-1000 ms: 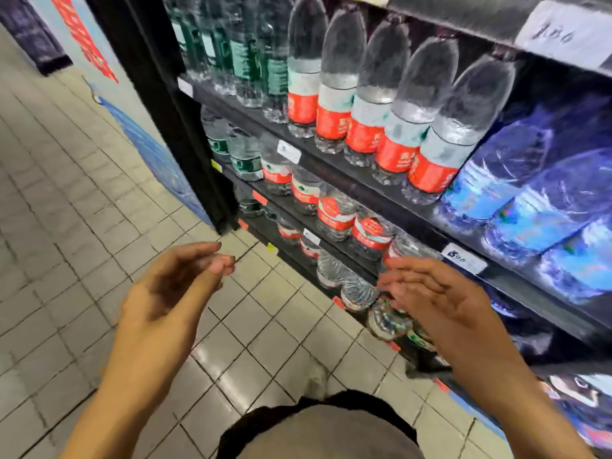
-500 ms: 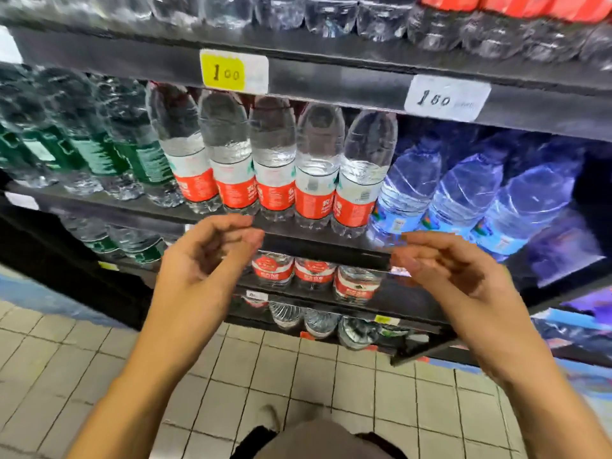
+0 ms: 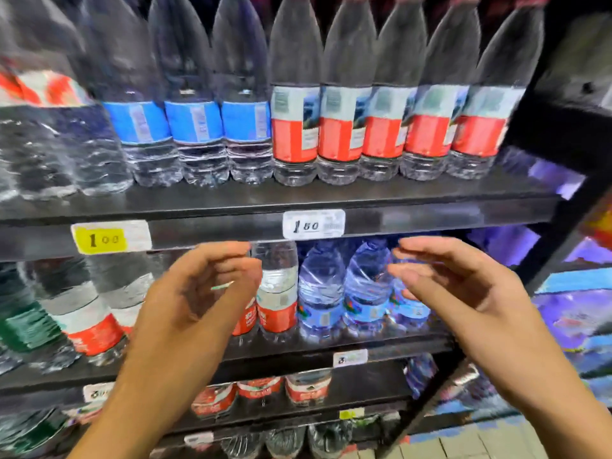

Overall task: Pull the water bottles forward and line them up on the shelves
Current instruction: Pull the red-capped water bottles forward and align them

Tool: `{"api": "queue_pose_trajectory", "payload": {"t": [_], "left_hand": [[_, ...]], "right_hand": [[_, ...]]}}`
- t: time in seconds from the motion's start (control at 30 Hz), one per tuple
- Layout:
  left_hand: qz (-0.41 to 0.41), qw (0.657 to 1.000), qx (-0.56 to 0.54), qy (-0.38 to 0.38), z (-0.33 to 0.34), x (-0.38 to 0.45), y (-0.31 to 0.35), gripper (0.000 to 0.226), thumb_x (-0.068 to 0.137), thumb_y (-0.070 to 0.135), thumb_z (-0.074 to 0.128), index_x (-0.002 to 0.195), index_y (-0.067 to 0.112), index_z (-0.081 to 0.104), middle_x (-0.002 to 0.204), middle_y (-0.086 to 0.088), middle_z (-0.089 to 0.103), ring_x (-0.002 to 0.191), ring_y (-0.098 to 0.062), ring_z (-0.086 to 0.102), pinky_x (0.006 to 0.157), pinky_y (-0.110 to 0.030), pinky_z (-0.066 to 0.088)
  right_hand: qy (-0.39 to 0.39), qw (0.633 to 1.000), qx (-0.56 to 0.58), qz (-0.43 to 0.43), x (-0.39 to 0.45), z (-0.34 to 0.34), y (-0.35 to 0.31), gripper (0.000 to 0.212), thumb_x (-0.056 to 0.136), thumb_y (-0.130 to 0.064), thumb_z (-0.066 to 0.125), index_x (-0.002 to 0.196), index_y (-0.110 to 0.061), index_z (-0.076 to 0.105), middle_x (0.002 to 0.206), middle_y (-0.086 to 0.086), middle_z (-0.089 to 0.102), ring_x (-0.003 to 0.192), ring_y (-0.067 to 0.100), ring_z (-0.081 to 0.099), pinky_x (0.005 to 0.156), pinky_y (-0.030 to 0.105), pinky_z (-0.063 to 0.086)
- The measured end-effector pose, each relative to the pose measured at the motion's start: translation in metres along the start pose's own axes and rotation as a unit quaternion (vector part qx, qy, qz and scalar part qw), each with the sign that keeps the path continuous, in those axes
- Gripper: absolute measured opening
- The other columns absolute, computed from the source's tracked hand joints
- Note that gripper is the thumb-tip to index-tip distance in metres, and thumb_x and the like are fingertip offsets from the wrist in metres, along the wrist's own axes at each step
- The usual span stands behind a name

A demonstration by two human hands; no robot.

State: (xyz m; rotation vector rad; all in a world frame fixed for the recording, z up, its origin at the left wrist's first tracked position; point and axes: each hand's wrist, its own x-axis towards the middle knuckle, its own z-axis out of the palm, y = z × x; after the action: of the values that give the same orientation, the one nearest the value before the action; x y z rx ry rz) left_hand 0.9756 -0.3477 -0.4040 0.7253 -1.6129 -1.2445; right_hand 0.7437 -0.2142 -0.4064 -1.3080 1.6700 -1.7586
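A black shelf unit fills the view. On the upper shelf (image 3: 265, 202) stands a row of red-labelled water bottles (image 3: 341, 127) with blue-labelled bottles (image 3: 195, 127) to their left. On the shelf below stand red-labelled bottles (image 3: 276, 306) and pale blue bottles (image 3: 364, 293). My left hand (image 3: 195, 293) and my right hand (image 3: 460, 289) hover in front of that lower row, fingers loosely curved, holding nothing and touching no bottle.
Price tags, one yellow (image 3: 102, 239) and one white (image 3: 313, 224), sit on the upper shelf's front edge. More bottles (image 3: 306, 387) stand on lower shelves. The unit's black right post (image 3: 563, 233) is beside my right hand. Tiled floor (image 3: 447, 445) shows at the bottom.
The view has swung up from the floor and lower shelves to the upper shelves. Both hands have risen with it and stay empty in front of the bottles.
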Motion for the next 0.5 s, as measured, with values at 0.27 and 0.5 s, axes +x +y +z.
{"api": "queue_pose_trajectory", "payload": {"t": [0.27,0.5], "left_hand": [[0.060,0.998,-0.002,0.026,0.071,0.018,0.036,0.037,0.068,0.032,0.070,0.103,0.020,0.071,0.095,-0.001,0.076,0.091,-0.011,0.071,0.076,-0.012,0.053],[0.100,0.993,-0.014,0.056,0.129,0.046,0.076,0.025,0.076,0.016,0.074,0.102,0.015,0.071,0.092,-0.001,0.075,0.083,-0.003,0.070,0.064,-0.006,0.049]], "right_hand": [[-0.030,0.996,-0.028,-0.078,0.056,-0.079,-0.021,0.034,0.081,-0.031,0.073,0.113,-0.023,0.067,0.107,-0.002,0.072,0.097,0.017,0.069,0.087,0.039,0.055],[-0.025,0.992,-0.005,-0.125,0.107,-0.128,-0.042,0.034,0.079,-0.026,0.073,0.111,-0.016,0.068,0.107,0.000,0.073,0.100,0.016,0.069,0.091,0.036,0.055]]}}
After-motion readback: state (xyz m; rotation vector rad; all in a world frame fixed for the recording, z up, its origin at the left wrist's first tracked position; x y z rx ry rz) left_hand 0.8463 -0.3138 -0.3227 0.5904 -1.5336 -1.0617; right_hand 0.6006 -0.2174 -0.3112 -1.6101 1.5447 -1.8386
